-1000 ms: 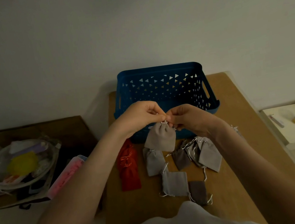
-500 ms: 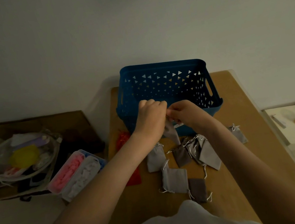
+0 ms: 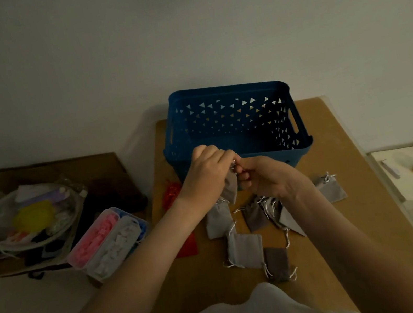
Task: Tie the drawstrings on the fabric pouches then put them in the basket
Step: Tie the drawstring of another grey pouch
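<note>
one grey pouch [image 3: 231, 190] hangs above the table [image 3: 355, 226], just in front of the blue basket [image 3: 226, 88]. left hand [image 3: 208, 173] and right hand [image 3: 265, 176] both pinch its drawstring top, fingers curled tight. more grey pouches [image 3: 245, 250] lie on the table beneath.

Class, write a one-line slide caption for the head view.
Left hand and right hand pinch the drawstrings of a grey pouch near the basket; other pouches lie on the table.
</note>
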